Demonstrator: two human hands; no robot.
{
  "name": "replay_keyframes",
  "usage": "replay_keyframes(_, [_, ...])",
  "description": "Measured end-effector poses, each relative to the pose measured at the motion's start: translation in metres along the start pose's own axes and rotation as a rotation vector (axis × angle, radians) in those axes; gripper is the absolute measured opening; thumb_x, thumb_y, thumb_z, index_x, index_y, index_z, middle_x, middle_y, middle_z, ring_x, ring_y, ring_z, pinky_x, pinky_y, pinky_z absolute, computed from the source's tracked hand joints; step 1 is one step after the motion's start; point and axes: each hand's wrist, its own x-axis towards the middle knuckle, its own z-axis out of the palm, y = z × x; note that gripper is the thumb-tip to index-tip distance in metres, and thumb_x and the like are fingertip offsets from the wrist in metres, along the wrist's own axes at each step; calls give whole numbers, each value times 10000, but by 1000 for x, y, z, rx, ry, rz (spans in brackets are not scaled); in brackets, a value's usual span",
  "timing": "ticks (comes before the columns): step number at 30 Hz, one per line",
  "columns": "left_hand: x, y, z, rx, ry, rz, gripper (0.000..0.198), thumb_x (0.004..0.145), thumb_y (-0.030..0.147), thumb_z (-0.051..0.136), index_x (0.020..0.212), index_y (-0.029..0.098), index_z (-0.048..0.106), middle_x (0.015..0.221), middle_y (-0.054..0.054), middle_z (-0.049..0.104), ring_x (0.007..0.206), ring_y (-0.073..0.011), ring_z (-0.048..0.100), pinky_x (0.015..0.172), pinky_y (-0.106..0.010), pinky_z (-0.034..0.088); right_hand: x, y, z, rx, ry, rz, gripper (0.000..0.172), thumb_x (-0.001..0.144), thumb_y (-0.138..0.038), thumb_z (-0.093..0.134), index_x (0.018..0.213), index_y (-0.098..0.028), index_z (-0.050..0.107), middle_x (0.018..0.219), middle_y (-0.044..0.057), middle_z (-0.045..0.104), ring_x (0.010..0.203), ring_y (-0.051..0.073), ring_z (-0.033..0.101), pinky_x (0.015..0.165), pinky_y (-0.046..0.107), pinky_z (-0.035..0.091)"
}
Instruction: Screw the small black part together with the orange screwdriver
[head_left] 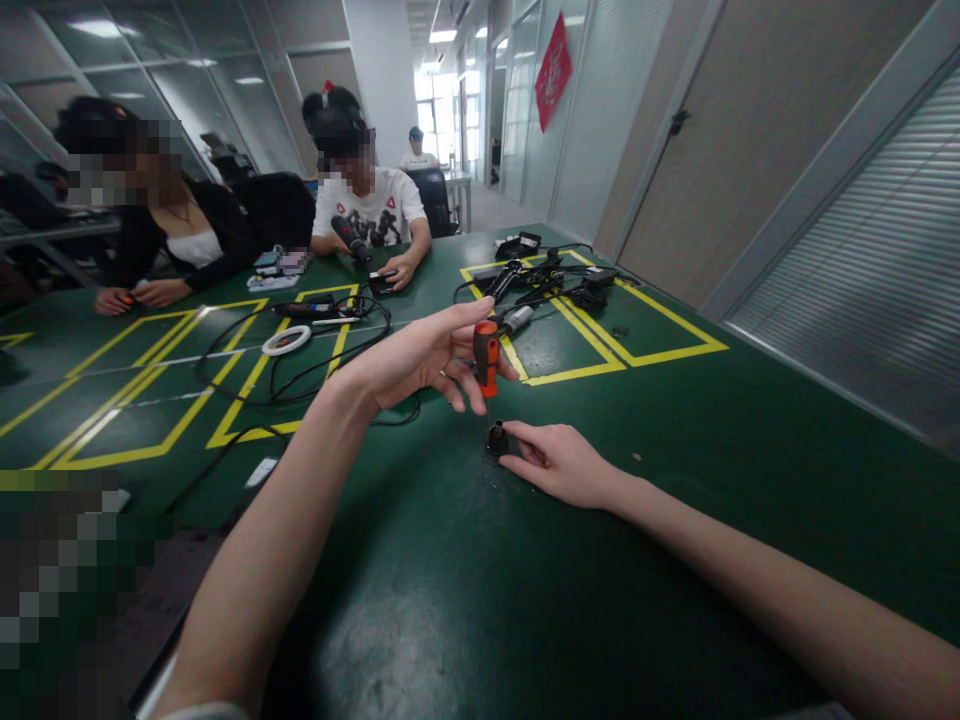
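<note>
My left hand holds an upright screwdriver with an orange and black handle. Its thumb lies by the handle's top, and the other fingers are loosely curled around and behind it. The thin shaft points down at a small black cylindrical part standing on the green table. Against the right side of that part, my right hand pinches it between thumb and forefinger. Where the screwdriver's tip meets the part is too small to make out.
Black cables and devices lie heaped inside yellow tape lines ahead. To the left are a white tape roll and a looping black cable. Across the table, one person handles a power drill; another person sits further left.
</note>
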Motion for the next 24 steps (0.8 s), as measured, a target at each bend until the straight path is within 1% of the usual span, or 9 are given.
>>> replay_keyframes(3, [0, 0, -1, -25, -30, -2, 579, 912, 672, 569, 916, 111, 711, 960, -139, 778, 677, -191, 728, 562, -254, 560, 0, 0, 0, 7, -5, 2, 259, 987, -320, 619, 1208, -192, 662, 604, -64, 525, 532, 133, 505, 570, 245, 312])
replay_keyframes(6, [0, 1, -1, -34, -30, -15, 537, 910, 643, 591, 894, 117, 697, 936, -129, 777, 658, -185, 720, 585, -268, 574, 0, 0, 0, 7, 2, 0, 258, 985, -325, 621, 1205, -197, 663, 612, -60, 540, 535, 134, 514, 570, 245, 316])
replay_keyframes(11, [0, 1, 1, -4, 10, 12, 509, 867, 633, 682, 873, 124, 680, 833, -95, 736, 591, -138, 645, 530, -237, 522, 0, 2, 1, -1, 2, 2, 269, 986, -324, 614, 1216, -193, 661, 611, -60, 541, 534, 135, 508, 571, 246, 310])
replay_keyframes(14, [0, 0, 2, 14, 35, 31, 516, 840, 630, 719, 892, 118, 696, 821, -90, 725, 562, -119, 604, 499, -226, 482, 0, 2, 1, 5, -5, 12, 279, 985, -321, 611, 1225, -187, 659, 616, -59, 544, 533, 135, 501, 573, 247, 309])
replay_keyframes(16, [-1, 1, 2, 12, 29, 33, 528, 849, 631, 708, 945, 112, 718, 882, -105, 743, 572, -120, 612, 497, -229, 475, 0, 2, 1, 10, -9, 15, 283, 988, -325, 604, 1226, -183, 659, 619, -57, 548, 535, 137, 503, 574, 248, 311])
replay_keyframes(20, [-1, 2, 2, 14, -2, 14, 556, 882, 633, 660, 1045, 108, 742, 1074, -154, 769, 664, -159, 693, 546, -248, 515, -1, 1, 0, 19, -13, 13, 293, 991, -338, 597, 1227, -177, 661, 621, -50, 557, 542, 140, 507, 572, 251, 315])
replay_keyframes(22, [-2, 2, 3, 27, 0, 20, 561, 879, 642, 663, 1014, 103, 742, 1047, -157, 772, 670, -161, 696, 549, -242, 514, -2, 1, 0, 18, -16, 12, 298, 991, -345, 593, 1228, -178, 661, 617, -49, 557, 539, 142, 504, 569, 253, 315])
replay_keyframes(24, [-2, 2, 3, 38, 13, 33, 556, 860, 652, 690, 947, 104, 730, 959, -138, 762, 643, -146, 675, 547, -233, 511, -2, 2, 0, 14, -19, 11, 310, 990, -346, 589, 1240, -177, 660, 618, -46, 557, 539, 145, 507, 567, 254, 319])
